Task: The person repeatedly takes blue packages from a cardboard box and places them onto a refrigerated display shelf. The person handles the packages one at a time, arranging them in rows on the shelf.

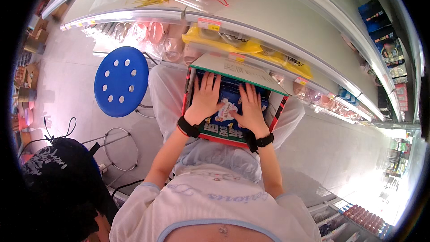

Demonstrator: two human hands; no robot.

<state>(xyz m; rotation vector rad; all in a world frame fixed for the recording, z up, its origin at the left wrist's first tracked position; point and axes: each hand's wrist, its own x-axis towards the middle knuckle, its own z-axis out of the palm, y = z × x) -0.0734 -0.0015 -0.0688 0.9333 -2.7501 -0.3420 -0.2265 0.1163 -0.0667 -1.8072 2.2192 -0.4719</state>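
An open cardboard box [231, 64] with green and red edges rests on my lap, its far flap raised towards the shelves. Dark blue printed packages [231, 89] lie inside it. My left hand [205, 97] lies palm down on the packages at the box's left side, fingers spread a little. On the right side, my right hand [250, 109] also rests flat on them, its thumb pointing towards the left hand. Both wrists wear black bands. Neither hand is closed around anything.
A blue round stool [121, 81] with holes stands at the left, near a black bag [60, 178] on a metal-framed stool. Ahead are shelves [285, 10] with price tags, plastic bags and yellow packaging [231, 43]. More goods hang at the far right.
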